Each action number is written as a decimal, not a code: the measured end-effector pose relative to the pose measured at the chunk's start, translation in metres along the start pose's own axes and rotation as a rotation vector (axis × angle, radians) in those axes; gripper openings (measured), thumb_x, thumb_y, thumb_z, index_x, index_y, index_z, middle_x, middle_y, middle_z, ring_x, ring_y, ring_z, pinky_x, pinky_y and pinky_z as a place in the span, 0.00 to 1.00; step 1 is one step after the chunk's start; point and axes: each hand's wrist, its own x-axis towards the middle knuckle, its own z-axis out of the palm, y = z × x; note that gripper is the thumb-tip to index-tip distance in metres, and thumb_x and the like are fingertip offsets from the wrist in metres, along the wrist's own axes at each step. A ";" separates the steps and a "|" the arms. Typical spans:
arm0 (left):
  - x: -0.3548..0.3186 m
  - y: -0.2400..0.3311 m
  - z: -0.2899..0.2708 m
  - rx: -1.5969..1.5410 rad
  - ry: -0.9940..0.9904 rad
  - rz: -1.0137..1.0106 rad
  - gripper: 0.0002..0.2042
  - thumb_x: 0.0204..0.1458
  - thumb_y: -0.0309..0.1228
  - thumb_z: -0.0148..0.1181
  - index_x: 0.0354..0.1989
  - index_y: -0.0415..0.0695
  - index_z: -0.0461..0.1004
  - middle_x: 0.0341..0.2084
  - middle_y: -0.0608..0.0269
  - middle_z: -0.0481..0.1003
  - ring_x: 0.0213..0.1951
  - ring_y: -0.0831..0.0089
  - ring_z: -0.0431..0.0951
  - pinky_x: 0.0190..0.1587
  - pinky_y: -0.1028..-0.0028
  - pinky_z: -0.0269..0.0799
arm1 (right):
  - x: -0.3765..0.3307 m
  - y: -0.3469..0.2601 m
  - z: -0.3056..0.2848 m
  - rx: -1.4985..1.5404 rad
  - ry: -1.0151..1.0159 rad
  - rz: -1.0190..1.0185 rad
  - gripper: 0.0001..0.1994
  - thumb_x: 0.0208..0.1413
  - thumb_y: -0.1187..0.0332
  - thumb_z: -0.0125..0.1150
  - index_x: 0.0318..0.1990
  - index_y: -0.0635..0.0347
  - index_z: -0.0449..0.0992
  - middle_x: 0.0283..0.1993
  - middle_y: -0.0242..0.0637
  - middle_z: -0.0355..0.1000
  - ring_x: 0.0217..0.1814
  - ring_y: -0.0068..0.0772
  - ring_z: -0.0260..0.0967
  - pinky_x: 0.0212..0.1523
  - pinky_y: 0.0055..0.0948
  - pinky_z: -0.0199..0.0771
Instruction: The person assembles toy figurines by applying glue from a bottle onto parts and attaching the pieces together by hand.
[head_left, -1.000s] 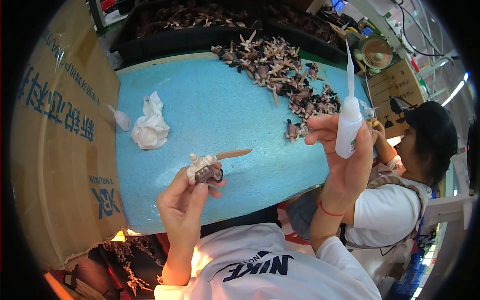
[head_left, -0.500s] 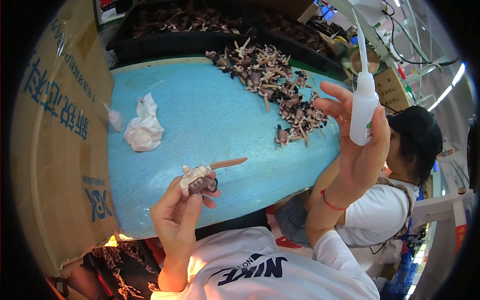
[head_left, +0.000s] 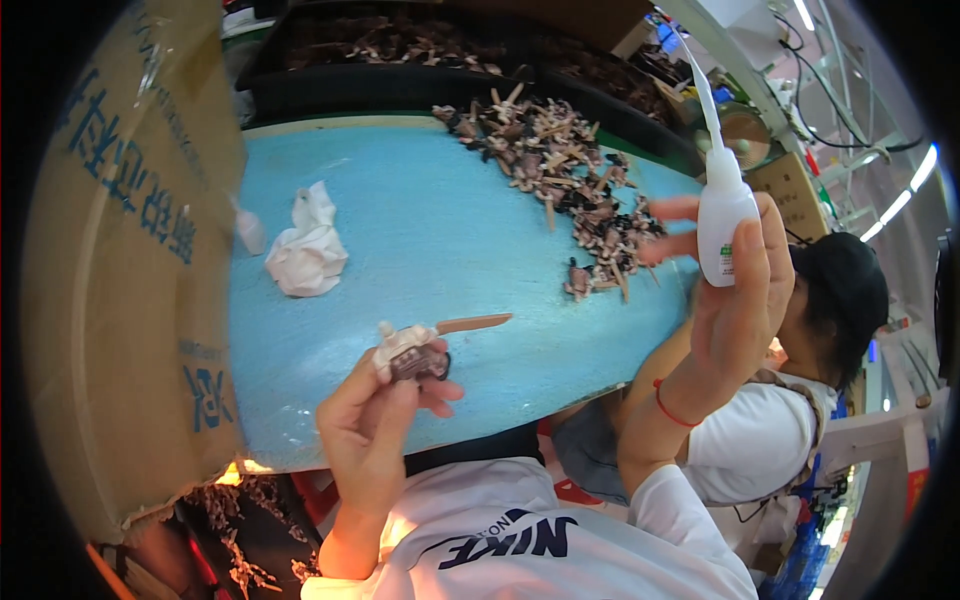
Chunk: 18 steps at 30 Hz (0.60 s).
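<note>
Between the thumb and fingers of my left hand is a small toy figure, cream above and dark brown below. A flat brown blade-shaped piece sticks out from its side to the right, above the blue work surface. Raised on the right, my right hand grips a white squeeze bottle, its long thin nozzle pointing up and slightly left. The bottle and the figure are well apart. Some fingers of the right hand stretch out to the left of the bottle.
A heap of similar figures lies at the far right of the surface. Crumpled white tissue and another small white bottle sit near the cardboard box on the left. Black trays stand behind. A co-worker sits close on the right.
The view has shifted, so the table and its contents appear farther right. The bottle in my right hand leans a little more to the left. Both hands keep their holds.
</note>
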 end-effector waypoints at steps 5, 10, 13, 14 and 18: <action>0.005 -0.008 0.001 -0.194 -0.038 -0.157 0.16 0.54 0.23 0.47 0.51 0.30 0.63 0.42 0.49 0.71 0.33 0.68 0.76 0.32 0.75 0.73 | -0.024 0.015 -0.009 0.042 -0.036 0.051 0.14 0.54 0.62 0.50 0.36 0.67 0.65 0.23 0.45 0.70 0.16 0.21 0.63 0.15 0.15 0.59; -0.003 -0.017 0.002 -0.164 -0.021 -0.131 0.16 0.54 0.23 0.48 0.51 0.31 0.64 0.42 0.50 0.71 0.35 0.69 0.77 0.33 0.75 0.74 | -0.055 0.023 -0.012 0.083 -0.019 0.106 0.18 0.49 0.58 0.57 0.36 0.67 0.65 0.21 0.38 0.67 0.14 0.15 0.57 0.14 0.12 0.51; -0.007 -0.021 0.006 -0.105 -0.005 -0.119 0.15 0.53 0.22 0.50 0.49 0.30 0.66 0.42 0.50 0.71 0.36 0.67 0.77 0.34 0.76 0.74 | -0.071 0.026 -0.010 0.066 0.098 0.082 0.21 0.46 0.56 0.60 0.33 0.68 0.65 0.23 0.37 0.66 0.18 0.16 0.57 0.18 0.14 0.53; -0.009 -0.024 0.006 -0.090 -0.002 -0.118 0.15 0.53 0.22 0.50 0.49 0.30 0.66 0.42 0.50 0.71 0.36 0.67 0.77 0.34 0.76 0.74 | -0.075 0.026 -0.010 0.080 0.100 0.087 0.21 0.46 0.56 0.60 0.33 0.68 0.65 0.23 0.37 0.66 0.18 0.16 0.57 0.18 0.14 0.53; -0.013 -0.032 0.012 0.056 0.017 -0.012 0.14 0.51 0.18 0.51 0.48 0.31 0.67 0.41 0.52 0.70 0.36 0.65 0.77 0.35 0.75 0.74 | -0.088 0.025 -0.012 0.168 0.051 0.141 0.23 0.43 0.55 0.64 0.31 0.69 0.65 0.23 0.35 0.65 0.22 0.20 0.58 0.23 0.17 0.53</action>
